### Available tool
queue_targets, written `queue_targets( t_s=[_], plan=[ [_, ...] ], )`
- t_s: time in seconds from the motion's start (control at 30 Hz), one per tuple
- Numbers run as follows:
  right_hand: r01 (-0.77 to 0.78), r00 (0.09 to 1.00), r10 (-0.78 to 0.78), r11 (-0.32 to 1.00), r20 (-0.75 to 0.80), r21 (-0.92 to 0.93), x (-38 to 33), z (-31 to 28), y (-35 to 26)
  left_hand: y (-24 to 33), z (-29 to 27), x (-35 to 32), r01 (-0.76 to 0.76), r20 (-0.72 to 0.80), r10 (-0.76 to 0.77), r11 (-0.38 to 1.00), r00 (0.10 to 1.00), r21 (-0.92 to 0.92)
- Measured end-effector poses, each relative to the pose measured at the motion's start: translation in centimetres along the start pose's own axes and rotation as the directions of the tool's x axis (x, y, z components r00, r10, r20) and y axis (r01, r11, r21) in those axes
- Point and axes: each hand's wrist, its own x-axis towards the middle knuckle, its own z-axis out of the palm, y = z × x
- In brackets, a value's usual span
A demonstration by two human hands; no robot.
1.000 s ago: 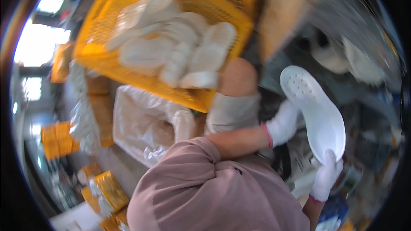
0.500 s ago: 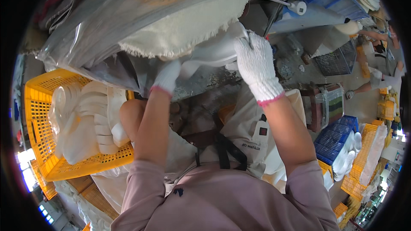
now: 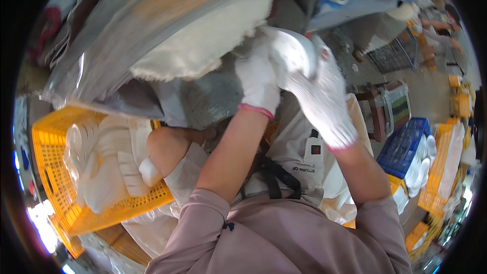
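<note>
White sole (image 3: pixel 294 53) clasped between left hand (image 3: pixel 258 83), right hand (image 3: pixel 324 99)

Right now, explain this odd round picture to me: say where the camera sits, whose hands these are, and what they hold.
The picture comes from a wide fisheye camera worn on a person's head, looking down, so straight edges bend near the rim. There is no machine: the forearms rising from the lower edge are the wearer's own.

Both hands wear white knitted gloves. The left hand and the right hand together grip a white shoe sole, held up against a large fluffy white buffing wheel.

Down to the left, a yellow plastic crate holds many more white soles. To the right stands a blue crate with white pieces stacked beside it. The wearer has a pinkish top and a pale apron.
</note>
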Motion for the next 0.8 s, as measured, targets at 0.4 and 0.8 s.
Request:
queue_targets(
  t_s=[0.4,0.8],
  plan=[
    [-0.187,0.979,0.196,0.973,0.061,-0.135,7.2,4.4,0.2,9.6,-13.8,2.0,-0.154,0.272,-0.220,0.439,0.937,0.885],
    [0.660,0.732,-0.361,0.585,0.577,-0.471,-3.5,-1.1,1.1,3.5,-12.4,1.0,0.484,0.387,-0.577,0.816,0.720,0.316]
  ],
)
